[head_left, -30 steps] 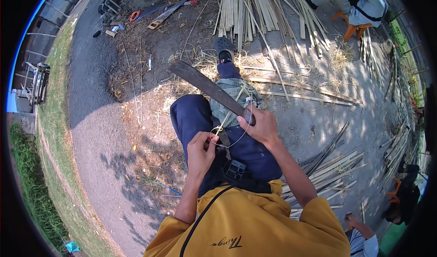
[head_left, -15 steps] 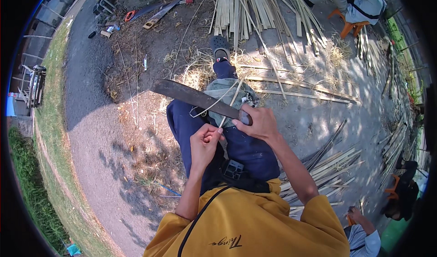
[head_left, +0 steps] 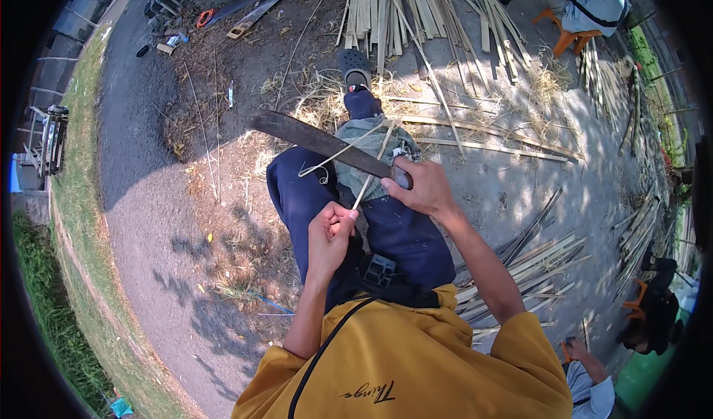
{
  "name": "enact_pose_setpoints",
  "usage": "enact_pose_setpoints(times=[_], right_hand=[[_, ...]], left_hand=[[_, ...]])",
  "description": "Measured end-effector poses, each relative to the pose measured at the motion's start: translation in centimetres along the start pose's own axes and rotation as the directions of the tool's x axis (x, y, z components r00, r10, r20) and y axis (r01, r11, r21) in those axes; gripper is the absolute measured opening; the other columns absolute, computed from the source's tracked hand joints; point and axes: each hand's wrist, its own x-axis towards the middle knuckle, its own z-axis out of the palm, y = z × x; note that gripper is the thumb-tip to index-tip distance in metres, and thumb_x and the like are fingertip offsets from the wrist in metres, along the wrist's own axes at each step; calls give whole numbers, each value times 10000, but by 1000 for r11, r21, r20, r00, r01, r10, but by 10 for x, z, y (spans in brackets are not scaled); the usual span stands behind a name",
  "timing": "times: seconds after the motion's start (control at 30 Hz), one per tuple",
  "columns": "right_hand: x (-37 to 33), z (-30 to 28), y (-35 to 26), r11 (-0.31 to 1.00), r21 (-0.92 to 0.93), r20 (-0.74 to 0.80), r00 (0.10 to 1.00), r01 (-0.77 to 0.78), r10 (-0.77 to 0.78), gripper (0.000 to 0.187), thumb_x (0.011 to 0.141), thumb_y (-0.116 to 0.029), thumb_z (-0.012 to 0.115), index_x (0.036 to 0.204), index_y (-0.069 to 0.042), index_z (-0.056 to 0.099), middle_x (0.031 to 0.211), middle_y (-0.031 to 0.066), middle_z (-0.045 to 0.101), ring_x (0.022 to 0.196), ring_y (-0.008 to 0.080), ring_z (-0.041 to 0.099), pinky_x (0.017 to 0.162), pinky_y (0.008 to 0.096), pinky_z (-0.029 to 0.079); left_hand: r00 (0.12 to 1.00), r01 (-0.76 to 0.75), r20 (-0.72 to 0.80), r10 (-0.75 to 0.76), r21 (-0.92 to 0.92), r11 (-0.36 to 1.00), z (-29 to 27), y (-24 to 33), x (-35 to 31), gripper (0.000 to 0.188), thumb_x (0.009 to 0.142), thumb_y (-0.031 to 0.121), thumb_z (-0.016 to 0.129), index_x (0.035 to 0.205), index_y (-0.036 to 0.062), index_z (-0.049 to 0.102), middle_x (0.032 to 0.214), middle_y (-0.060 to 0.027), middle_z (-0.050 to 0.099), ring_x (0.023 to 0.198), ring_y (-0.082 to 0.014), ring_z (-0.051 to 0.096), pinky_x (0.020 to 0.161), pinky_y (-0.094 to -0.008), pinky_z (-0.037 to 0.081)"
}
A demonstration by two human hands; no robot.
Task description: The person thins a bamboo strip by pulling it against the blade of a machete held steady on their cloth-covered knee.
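My right hand [head_left: 423, 189] is closed round the handle of a machete [head_left: 312, 138], whose dark broad blade points up and to the left across my lap. Between the pinched fingers of my left hand [head_left: 331, 233] is the near end of a thin bamboo strip [head_left: 363, 190]. The strip runs up and away from me, crossing the blade near its handle end. From around its far end a pale peeled sliver [head_left: 334, 155] bends back over the blade to the left and curls at its tip. Beneath them a grey-green cloth [head_left: 349, 131] covers part of my leg.
Long split bamboo strips [head_left: 416, 10] lie heaped ahead, with another pile [head_left: 531, 278] at my right. Two handsaws, one wooden-handled [head_left: 256, 18], rest at the far left. Pale shavings [head_left: 319, 99] surround my foot. A person sits on an orange stool [head_left: 572, 36] at far right; others are lower right.
My left hand has drawn slightly down and toward me with the strip. The peeled sliver's curled end now sits lower and further left; the machete has shifted slightly.
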Motion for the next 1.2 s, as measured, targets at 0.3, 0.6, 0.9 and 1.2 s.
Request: enact_pose_setpoints(times=[0.3, 0.6, 0.9, 1.2], right_hand=[[-10, 9, -11, 996, -92, -90, 996, 9, -18, 424, 898, -499, 735, 956, -81, 698, 604, 166, 618, 609, 404, 675, 587, 495, 511], [-12, 18, -6, 998, -19, -143, 988, -59, 56, 458, 892, -546, 724, 1045, -115, 716, 595, 177, 637, 625, 409, 698, 611, 512, 551], [-12, 15, -6, 997, -22, -135, 988, -74, 71, 460, 879, -560, 730, 1025, -124, 709, 600, 167, 645, 629, 414, 701, 596, 519, 553], [-10, 18, -6, 997, -67, -166, 985, -50, 38, 451, 881, -562, 728, 1007, -130, 706, 600, 157, 645, 604, 411, 688, 581, 513, 547]], left_hand=[[986, -139, -65, 151, 160, 977, 12, 4, 2, 187, 1048, 67, 679, 886, 19, 598, 697, 61, 553, 618, 20, 445, 521, -193, 287], [975, -175, -95, 203, 247, 953, 6, 4, -6, 216, 1026, 55, 700, 845, 7, 592, 630, 56, 513, 564, 7, 379, 484, -239, 260], [972, -133, -99, 213, 519, 845, 5, 28, -22, 227, 1015, 62, 704, 831, -12, 593, 584, 5, 487, 525, -29, 374, 474, -277, 278], [953, -186, -75, 294, 621, 761, 12, 39, -29, 198, 1008, 38, 683, 856, -33, 578, 637, -112, 585, 518, -155, 509, 513, -332, 405]])
